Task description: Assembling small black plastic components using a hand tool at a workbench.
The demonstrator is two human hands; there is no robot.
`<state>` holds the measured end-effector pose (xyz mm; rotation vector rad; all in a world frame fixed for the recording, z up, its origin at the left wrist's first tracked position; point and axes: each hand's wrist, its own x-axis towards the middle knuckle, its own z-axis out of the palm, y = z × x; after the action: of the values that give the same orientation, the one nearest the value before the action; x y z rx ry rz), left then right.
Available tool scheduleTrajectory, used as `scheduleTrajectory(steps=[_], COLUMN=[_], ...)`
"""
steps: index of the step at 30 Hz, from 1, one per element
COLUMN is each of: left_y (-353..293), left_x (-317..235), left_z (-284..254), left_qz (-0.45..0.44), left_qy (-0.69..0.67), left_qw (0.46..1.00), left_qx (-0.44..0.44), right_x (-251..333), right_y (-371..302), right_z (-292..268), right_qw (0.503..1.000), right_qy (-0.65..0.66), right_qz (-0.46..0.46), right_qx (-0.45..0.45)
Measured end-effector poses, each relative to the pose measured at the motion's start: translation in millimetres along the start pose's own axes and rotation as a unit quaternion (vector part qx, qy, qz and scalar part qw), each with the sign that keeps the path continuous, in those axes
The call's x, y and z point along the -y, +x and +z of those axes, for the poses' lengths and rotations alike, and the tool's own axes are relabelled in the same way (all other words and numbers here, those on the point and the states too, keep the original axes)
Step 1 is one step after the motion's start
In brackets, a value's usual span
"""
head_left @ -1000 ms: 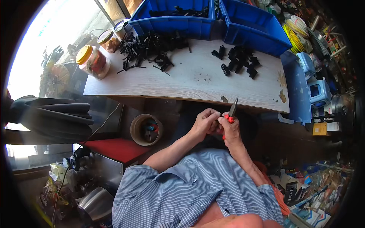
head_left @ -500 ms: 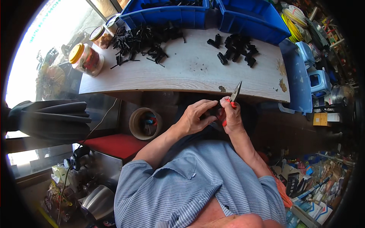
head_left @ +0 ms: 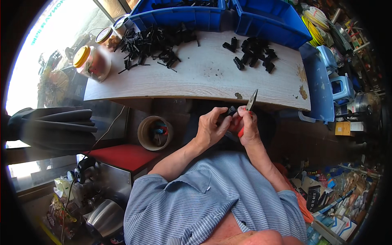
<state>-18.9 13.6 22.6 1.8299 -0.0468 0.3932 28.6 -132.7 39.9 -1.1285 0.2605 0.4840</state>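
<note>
In front of the table's near edge my two hands come together. My left hand [head_left: 210,127] is closed, pinching a small black plastic part [head_left: 232,110] between thumb and fingers. Red-handled long-nose pliers [head_left: 252,99] rest in my right hand [head_left: 247,126], which is wrapped round the grips; their pointed jaws stick up and away, over the table edge. The fingertips of the right hand meet the black part too. A tangled heap of thin black plastic pieces [head_left: 149,43] lies at the table's far left, and a smaller group of chunkier black parts [head_left: 254,51] at the far right.
Two blue bins [head_left: 175,17] stand along the back of the white-topped table [head_left: 196,79]. A yellow-lidded jar [head_left: 93,64] sits at its left end. Below are a round bucket [head_left: 143,134] and a red-topped surface [head_left: 124,156]; clutter [head_left: 335,192] fills the lower right.
My left fingers have shifted their hold, and the black part now shows above them. The pliers and right hand have moved very slightly; the piles on the table stay as they were.
</note>
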Motion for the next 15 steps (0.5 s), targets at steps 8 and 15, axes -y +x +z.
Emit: scheduleTrajectory(steps=[8,15], left_y=[14.0,27.7], left_x=[9.0,-2.3], left_z=[1.8,7.2], left_qz=[-0.136,-0.124], left_qy=[-0.259,-0.275], left_qw=[0.954,0.949], left_qx=[-0.062,-0.09], right_x=[-5.5,-14.0], right_y=[-15.6,-17.3], right_z=[8.8,14.2], right_qw=[0.994,0.98], right_qy=[-0.093,-0.179], right_qz=[0.034,0.042], right_qx=[0.048,0.081])
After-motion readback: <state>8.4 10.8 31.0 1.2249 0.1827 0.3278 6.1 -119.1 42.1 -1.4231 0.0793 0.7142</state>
